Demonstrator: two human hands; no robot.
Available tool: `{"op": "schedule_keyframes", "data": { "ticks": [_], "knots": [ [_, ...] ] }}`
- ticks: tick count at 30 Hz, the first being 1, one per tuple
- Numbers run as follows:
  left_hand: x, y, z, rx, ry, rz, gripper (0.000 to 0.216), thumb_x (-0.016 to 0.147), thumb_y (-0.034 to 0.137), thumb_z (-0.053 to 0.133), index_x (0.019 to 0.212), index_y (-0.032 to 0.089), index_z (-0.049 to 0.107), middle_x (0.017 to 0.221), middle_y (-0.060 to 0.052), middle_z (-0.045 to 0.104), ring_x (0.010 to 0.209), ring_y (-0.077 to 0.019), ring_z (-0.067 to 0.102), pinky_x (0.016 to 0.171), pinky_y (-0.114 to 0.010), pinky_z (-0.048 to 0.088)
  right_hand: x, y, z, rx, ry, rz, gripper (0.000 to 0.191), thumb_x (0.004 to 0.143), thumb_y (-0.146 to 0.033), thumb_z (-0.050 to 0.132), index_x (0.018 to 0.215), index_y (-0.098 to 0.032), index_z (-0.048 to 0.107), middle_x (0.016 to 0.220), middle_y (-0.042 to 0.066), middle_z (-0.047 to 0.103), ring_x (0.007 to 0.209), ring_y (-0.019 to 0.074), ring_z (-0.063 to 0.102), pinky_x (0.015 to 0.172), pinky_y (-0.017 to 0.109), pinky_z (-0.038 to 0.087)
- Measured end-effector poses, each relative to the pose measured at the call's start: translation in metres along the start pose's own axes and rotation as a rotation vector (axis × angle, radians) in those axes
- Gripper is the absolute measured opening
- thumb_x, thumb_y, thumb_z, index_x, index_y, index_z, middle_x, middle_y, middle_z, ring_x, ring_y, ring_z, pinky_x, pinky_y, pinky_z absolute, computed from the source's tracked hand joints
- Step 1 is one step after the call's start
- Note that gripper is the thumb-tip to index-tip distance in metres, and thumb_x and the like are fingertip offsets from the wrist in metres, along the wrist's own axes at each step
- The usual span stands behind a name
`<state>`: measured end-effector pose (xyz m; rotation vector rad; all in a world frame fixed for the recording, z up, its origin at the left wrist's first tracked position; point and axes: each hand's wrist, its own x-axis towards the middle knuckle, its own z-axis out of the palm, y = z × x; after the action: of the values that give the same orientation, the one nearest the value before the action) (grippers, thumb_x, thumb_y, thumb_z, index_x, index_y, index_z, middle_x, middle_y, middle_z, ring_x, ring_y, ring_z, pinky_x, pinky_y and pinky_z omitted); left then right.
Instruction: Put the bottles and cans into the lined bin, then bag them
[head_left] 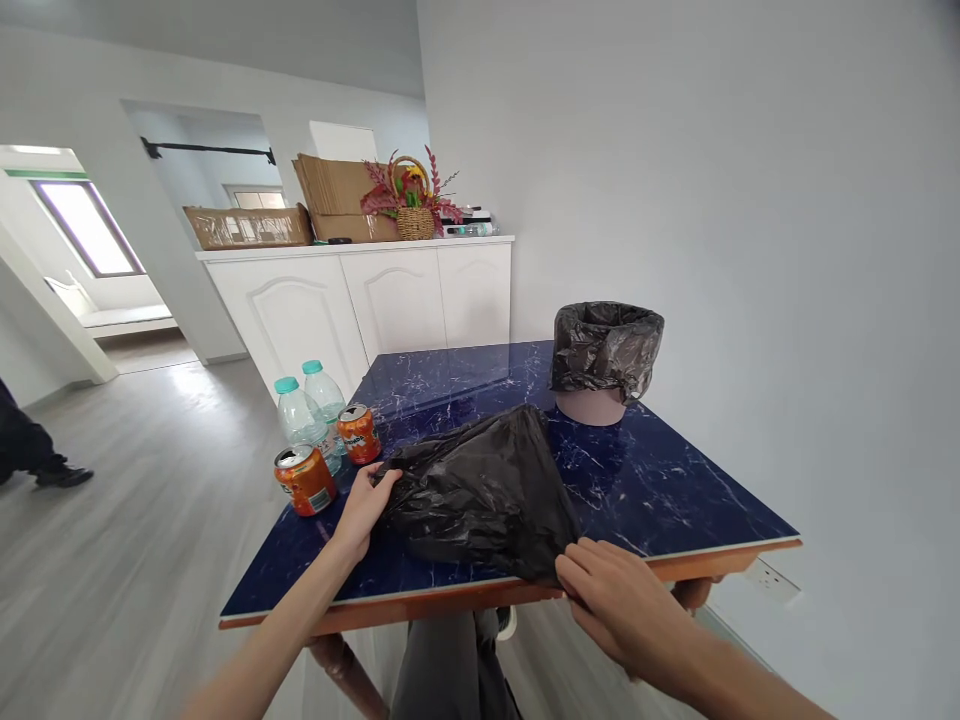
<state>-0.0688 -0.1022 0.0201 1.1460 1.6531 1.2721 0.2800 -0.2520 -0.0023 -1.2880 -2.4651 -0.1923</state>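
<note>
A black plastic garbage bag [480, 490] lies spread and wrinkled across the front of the blue marbled table [442, 385]. Its left edge is pinched between the thumb and fingers of my left hand [366, 510]. At the near right corner, by the table's front edge, my right hand [611, 590] has its fingers closed on the same bag. Just left of my left hand are two orange soda cans, one nearer [304, 482] and one farther [358, 434]. Beside the cans stand two clear bottles with teal caps, one in front [298, 412] and one behind [324, 390].
A pinkish bin [590, 407] lined with a black bag [606, 350] stands at the table's right, near the wall. Beyond the table, a white cabinet [405, 300] carries cardboard boxes [345, 200] and a flower basket [415, 222]. A person's leg and shoe [64, 473] show far left.
</note>
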Motion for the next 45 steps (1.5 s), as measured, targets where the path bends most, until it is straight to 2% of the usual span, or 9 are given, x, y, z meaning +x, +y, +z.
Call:
{"op": "schedule_keyframes", "data": {
  "ticks": [10,16,19,23,28,32,36,41,45],
  "knots": [
    [-0.012,-0.008,-0.038,0.189,0.082,0.245,0.045,0.075,0.048,0.072,0.109,0.023,0.058,0.116,-0.011,0.073,0.125,-0.0368,0.066,0.112,-0.05,0.048,-0.055,0.02,-0.005,-0.16,0.134,-0.101,0.047,0.05,0.007,0.061,0.079,-0.026,0.044,0.08,0.0,0.061,0.07,0.0238,0.059,0.064,0.036,0.044],
    [-0.052,0.003,-0.045,0.542,0.079,0.745,0.051,0.091,0.052,0.067,0.132,0.022,0.059,0.141,-0.016,0.062,0.136,-0.0356,0.06,0.121,-0.053,0.045,-0.028,-0.021,-0.053,0.229,-0.021,0.031,0.027,0.088,-0.02,0.075,0.111,-0.029,0.063,0.116,0.005,0.071,0.098,0.0234,0.071,0.076,0.033,0.059],
    [-0.064,0.012,-0.042,0.688,-0.118,0.944,0.035,0.106,0.043,0.053,0.135,0.026,0.065,0.15,-0.011,0.064,0.148,-0.031,0.053,0.128,-0.05,0.038,0.019,-0.036,-0.06,0.291,0.053,0.046,0.028,0.105,-0.026,0.058,0.132,-0.028,0.064,0.14,0.011,0.067,0.125,0.0264,0.068,0.101,0.041,0.06],
    [-0.049,0.001,-0.04,0.879,-0.41,0.919,0.049,0.109,0.048,0.052,0.154,0.028,0.06,0.166,-0.006,0.054,0.162,-0.0307,0.038,0.136,-0.055,0.024,0.072,-0.023,-0.014,0.311,-0.058,0.084,0.056,0.112,-0.048,0.047,0.161,-0.02,0.052,0.171,0.016,0.044,0.161,0.0337,0.037,0.13,0.058,0.037],
    [-0.018,-0.035,-0.046,0.961,-0.472,0.817,0.06,0.11,0.052,0.049,0.166,0.031,0.046,0.173,-0.006,0.042,0.165,-0.0301,0.031,0.136,-0.057,0.021,0.087,0.005,0.039,0.284,-0.315,0.218,0.081,0.113,-0.066,0.021,0.172,-0.012,0.03,0.18,0.017,0.016,0.169,0.0342,0.011,0.136,0.062,0.014],
    [-0.02,-0.04,-0.049,0.933,-0.436,0.816,0.058,0.111,0.051,0.048,0.165,0.031,0.047,0.174,-0.006,0.041,0.165,-0.0288,0.032,0.136,-0.057,0.022,0.065,-0.001,0.025,0.298,-0.227,0.194,0.077,0.113,-0.065,0.026,0.173,-0.018,0.03,0.181,0.016,0.016,0.169,0.0345,0.011,0.135,0.064,0.019],
    [-0.038,-0.026,-0.055,0.81,-0.407,0.891,0.048,0.111,0.044,0.05,0.156,0.031,0.059,0.171,-0.005,0.047,0.163,-0.0284,0.037,0.136,-0.057,0.023,0.03,-0.021,0.004,0.227,-0.197,-0.155,0.102,0.098,-0.064,0.067,0.177,-0.025,0.014,0.182,0.014,0.013,0.168,0.041,0.009,0.133,0.072,0.018],
    [-0.053,-0.019,-0.072,0.791,-0.551,0.915,0.057,0.102,0.047,0.067,0.157,0.035,0.058,0.165,-0.007,0.054,0.156,-0.034,0.048,0.13,-0.057,0.039,-0.005,-0.006,0.021,-0.046,0.031,-0.21,0.083,0.089,-0.008,0.065,0.167,-0.016,0.04,0.171,0.02,0.043,0.16,0.0418,0.038,0.126,0.069,0.038],
    [-0.055,-0.024,-0.082,0.842,-0.566,0.934,0.09,0.086,0.059,0.084,0.165,0.034,0.049,0.167,-0.011,0.052,0.157,-0.0415,0.044,0.13,-0.065,0.033,-0.013,0.018,0.008,0.037,0.21,-0.133,0.033,0.093,-0.002,0.05,0.109,-0.023,0.07,0.109,0.005,0.079,0.118,0.0265,0.073,0.122,0.06,0.047]
  ]
}}
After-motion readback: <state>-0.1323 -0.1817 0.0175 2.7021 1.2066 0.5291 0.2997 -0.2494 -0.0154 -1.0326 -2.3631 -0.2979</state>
